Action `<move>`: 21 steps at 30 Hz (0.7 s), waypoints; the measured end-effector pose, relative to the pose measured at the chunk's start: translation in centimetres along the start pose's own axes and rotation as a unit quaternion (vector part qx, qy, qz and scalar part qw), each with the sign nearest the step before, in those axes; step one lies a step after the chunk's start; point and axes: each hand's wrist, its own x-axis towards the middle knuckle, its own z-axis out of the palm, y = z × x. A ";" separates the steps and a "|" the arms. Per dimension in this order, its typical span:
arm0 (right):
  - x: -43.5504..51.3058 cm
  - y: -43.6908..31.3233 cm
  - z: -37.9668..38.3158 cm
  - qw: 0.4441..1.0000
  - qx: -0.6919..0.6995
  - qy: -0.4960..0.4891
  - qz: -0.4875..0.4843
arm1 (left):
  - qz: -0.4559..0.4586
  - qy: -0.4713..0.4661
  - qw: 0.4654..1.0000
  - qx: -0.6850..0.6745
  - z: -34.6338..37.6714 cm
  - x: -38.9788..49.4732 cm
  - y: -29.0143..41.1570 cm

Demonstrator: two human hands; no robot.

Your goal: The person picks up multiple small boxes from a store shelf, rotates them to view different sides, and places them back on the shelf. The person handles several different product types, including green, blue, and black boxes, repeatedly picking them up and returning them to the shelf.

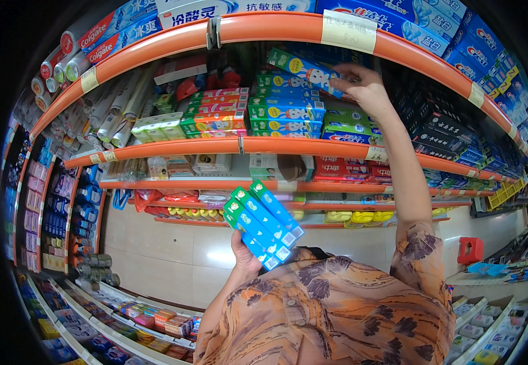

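Observation:
In my left hand (pixel 245 255) lie several blue and green toothpaste boxes (pixel 264 223), fanned out against my shirt front. My right hand (pixel 359 84) reaches up to the shelf, its fingers on the end of one more box (pixel 307 73) with a white rabbit on it, held tilted. Just below that box is a stack of like rabbit boxes (pixel 286 112) on the orange-edged shelf. Orange and green boxes (pixel 216 114) stand left of the stack, green and blue Crest boxes (pixel 348 130) right of it.
An orange shelf rail (pixel 268 28) with paper tags runs above my right hand, with Colgate boxes (pixel 122 34) over it. Black boxes (pixel 444 125) fill the shelf at right. Lower shelves hold red boxes (pixel 341 169). A red plastic stool (pixel 470 250) stands on the tiled floor.

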 end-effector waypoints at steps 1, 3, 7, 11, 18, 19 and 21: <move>-1.0 -0.6 -0.5 1.000 0.014 0.007 -0.005 | -0.003 -0.005 1.000 0.000 0.5 0.0 0.0; -3.3 -1.8 -1.2 0.998 0.056 -0.012 0.004 | -0.009 -0.020 1.000 -0.002 1.7 -0.1 -0.1; -7.2 -3.4 -1.2 0.987 0.146 -0.047 0.051 | -0.022 -0.062 0.998 -0.016 3.7 0.1 -0.5; -9.0 -4.1 -1.2 0.982 0.161 -0.076 0.058 | -0.028 -0.086 0.996 0.013 4.3 0.5 -0.7; -10.0 -4.5 -1.5 0.984 0.145 -0.086 0.060 | -0.028 -0.056 0.998 0.022 3.1 0.2 -0.7; -10.1 -4.5 -1.5 0.984 0.149 -0.084 0.050 | -0.027 -0.050 0.998 0.022 2.9 0.2 -0.8; -10.1 -4.6 -1.5 0.984 0.154 -0.081 0.030 | -0.028 -0.050 0.998 0.022 2.8 0.2 -0.9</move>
